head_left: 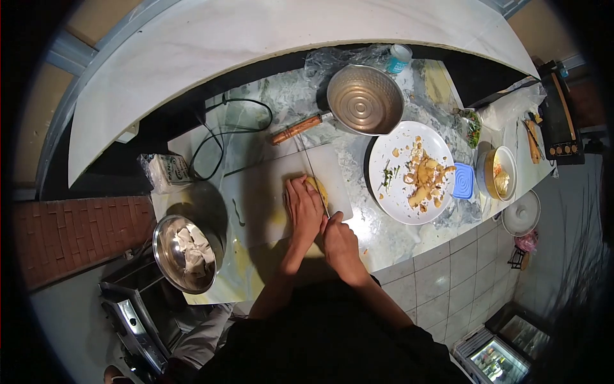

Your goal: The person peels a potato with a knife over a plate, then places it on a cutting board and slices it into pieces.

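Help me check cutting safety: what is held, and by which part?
The right hand holds a long, thin metal knife by its handle end; the left hand holds a yellow, rounded food piece by its left side.

A black cord (248,100) is looping across the marble counter (358,169) near a wrapped packet (171,171). A saucepan (363,105) is sitting near a small jar (399,59). Toward the right edge, a dark appliance (560,118), probably a toaster oven, is standing.
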The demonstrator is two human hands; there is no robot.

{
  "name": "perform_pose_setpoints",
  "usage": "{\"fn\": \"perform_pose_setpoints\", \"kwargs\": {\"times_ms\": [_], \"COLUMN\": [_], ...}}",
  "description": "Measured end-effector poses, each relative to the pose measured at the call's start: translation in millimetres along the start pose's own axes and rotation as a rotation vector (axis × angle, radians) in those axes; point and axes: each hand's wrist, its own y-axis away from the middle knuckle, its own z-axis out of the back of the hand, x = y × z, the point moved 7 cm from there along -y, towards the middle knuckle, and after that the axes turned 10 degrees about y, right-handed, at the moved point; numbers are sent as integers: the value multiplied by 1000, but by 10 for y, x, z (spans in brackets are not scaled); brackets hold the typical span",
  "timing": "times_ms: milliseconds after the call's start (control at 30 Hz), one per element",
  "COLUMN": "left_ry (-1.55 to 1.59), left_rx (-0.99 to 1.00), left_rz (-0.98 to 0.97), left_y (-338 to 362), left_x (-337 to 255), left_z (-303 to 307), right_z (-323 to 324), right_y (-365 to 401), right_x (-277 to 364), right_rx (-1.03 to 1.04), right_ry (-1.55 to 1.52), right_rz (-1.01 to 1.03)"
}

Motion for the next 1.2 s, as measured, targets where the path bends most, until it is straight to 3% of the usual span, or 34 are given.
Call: {"fn": "perform_pose_setpoints", "kwargs": {"times_ms": [300,600,733,1033,1200], "left_ry": [46,-1,73,87,90], "left_rx": [6,-27,-26,-7,-26], "left_rz": [37,-67,-47,-70,-78], "left_y": [3,-4,-16,0,-6], "left_x": [13,-39,-23,8,-53], "left_z": [10,0,35,-6,12], "right_z": [50,6,29,-61,-144], "right_y": [-131,-212,-107,-41,-188], "right_x": [15,-32,5,-73,-118], "right_rx": [97,213,128,233,97], "right_ry": [-10,-11,-25,-9,-133], "right_rz": [8,-38,10,-59,69]}}
